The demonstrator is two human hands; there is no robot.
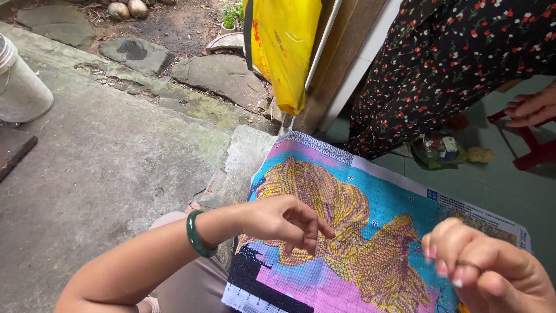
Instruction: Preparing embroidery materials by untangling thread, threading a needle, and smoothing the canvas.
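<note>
Head view: a person works a cross-stitch canvas [370, 232] that lies across the lap at lower centre of the frame, its printed grid showing gold figures on blue and pink grounds with a black patch at the lower left corner.

The left hand [284, 223], a green bangle [197, 235] on its wrist, hovers just above the gold stitching with fingers curled and thumb and forefinger drawn together as if pinching something fine; no needle or thread can be made out. The right hand [486, 269], at lower right and close to the lens, is loosely closed with fingertips bunched, and what it holds, if anything, cannot be told.

Judged from this, the stitch goes best with the cloth kept flat and taut and each pull drawn straight up from the grid, so the thread does not snag on neighbouring stitches.

At upper right stands another person in a dark floral dress [446, 64], a hand [533, 107] resting on a red stool [536, 150]. A yellow bag [284, 46] hangs at top centre; a pale bucket [20, 87] sits on the concrete floor [104, 174] at upper left.
</note>
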